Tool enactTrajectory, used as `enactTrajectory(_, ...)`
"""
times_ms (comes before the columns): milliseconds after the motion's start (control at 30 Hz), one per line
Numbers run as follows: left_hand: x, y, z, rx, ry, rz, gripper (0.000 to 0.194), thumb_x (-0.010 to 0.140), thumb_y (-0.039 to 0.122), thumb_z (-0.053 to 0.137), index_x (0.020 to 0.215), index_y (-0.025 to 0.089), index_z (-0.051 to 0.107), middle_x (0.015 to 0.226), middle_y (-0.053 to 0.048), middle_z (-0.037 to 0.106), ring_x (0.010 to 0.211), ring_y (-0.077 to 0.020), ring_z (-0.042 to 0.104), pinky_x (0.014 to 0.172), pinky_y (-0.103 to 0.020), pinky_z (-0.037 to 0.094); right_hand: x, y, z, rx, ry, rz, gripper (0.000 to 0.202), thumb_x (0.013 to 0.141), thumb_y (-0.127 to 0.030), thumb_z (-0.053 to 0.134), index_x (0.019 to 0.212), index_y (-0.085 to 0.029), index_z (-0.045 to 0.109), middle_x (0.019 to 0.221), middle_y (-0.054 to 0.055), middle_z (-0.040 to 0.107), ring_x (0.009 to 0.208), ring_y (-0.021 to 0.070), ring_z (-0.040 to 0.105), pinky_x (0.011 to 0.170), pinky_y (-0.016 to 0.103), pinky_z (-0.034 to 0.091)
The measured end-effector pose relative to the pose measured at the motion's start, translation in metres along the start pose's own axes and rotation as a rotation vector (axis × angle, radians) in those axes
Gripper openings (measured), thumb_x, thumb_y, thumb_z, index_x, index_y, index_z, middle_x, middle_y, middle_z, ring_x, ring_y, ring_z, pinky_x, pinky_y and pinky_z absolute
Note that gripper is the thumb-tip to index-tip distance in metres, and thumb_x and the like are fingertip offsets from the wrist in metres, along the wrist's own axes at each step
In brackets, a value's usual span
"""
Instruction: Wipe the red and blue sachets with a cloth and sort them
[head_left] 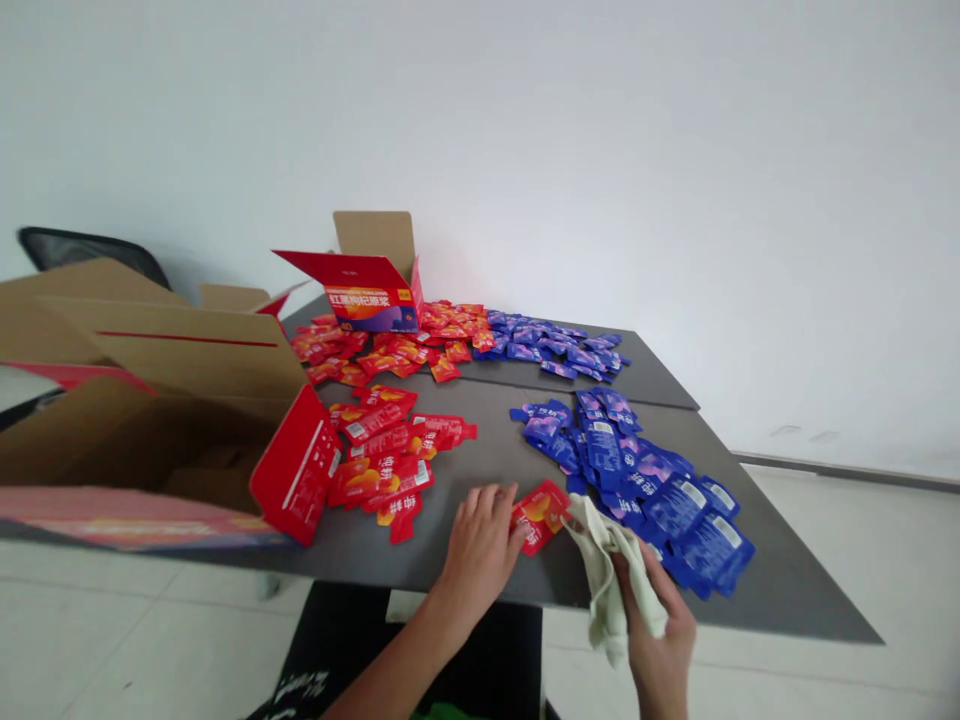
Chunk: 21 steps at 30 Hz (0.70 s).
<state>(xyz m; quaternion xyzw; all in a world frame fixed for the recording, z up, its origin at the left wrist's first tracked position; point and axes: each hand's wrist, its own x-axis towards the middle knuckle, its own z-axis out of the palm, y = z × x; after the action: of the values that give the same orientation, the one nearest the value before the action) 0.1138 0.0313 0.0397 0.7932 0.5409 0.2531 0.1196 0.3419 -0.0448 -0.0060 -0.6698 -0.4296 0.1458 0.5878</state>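
Observation:
A single red pouch (541,515) with an orange fruit print lies on the grey table near its front edge. My left hand (480,540) rests at its left edge, thumb and index finger on that edge and the other fingers curled down toward the table. A folded pale green cloth (600,570) is gripped in my right hand (660,630), its upper end touching the pouch's right side. Left of my hands is a loose group of red pouches (390,475). To the right, a heap of blue pouches (637,480) lies close to the cloth.
A large open carton (296,470) with raised flaps stands at the left. Farther back is a smaller open red box (375,300), beside more red pouches (454,325) and blue pouches (555,345). A white wall (675,150) rises behind the table (780,570).

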Motion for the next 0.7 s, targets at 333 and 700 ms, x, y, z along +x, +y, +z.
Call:
enactTrajectory(333,0.028,0.009,0.012,-0.387,-0.188,-0.146,0.012,0.083,0.023,0.076,0.093,0.02,0.069,0.098,-0.01,0.071,0.098,-0.0307,0.065,0.09,-0.04,0.044,0.016,0.012,-0.018,0.015,-0.203,-0.171,0.043,0.078,-0.045,0.081,0.115,-0.023,0.084,0.116,0.012,0.081,0.101,0.0364,0.08,0.085,0.039,0.068)
enactTrajectory(700,0.038,-0.039,-0.034,-1.19,0.167,-0.533,0.041,0.09,0.062,0.064,0.088,0.023,0.056,0.061,0.006,0.054,0.047,-0.0112,0.047,0.048,-0.023,0.033,0.024,0.011,-0.025,0.038,-0.234,-0.175,0.043,0.071,-0.049,0.084,0.108,-0.028,0.086,0.111,0.009,0.083,0.095,0.0372,0.081,0.075,0.034,0.069)
